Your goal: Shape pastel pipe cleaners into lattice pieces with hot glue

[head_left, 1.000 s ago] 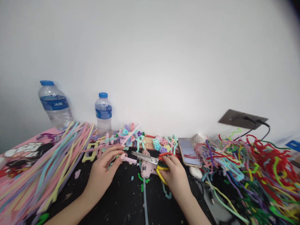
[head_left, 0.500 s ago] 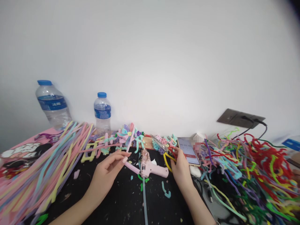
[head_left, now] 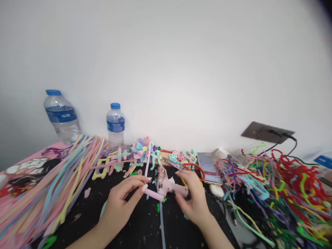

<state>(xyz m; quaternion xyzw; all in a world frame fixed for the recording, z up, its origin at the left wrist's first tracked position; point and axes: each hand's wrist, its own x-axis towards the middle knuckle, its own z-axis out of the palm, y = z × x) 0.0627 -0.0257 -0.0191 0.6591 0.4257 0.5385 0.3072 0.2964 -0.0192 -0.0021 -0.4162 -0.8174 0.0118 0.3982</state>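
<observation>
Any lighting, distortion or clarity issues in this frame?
Head view: the wall is brightest mid-frame, dimming toward the edges, with a black upper-right corner; head view: the left bottle leans, possibly lens stretch; head view: blocky pixelation covers part of the phone.

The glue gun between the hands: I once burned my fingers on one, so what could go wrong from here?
If the glue gun is hot, which can't be told here, the left hand might get burned near its stained nozzle. The pale purple strip pinched in the left hand overlaps the rear of the glue gun in view, so it could snag if the glue gun moved. The scissors lie just beyond the right hand, which might brush against them.
</observation>
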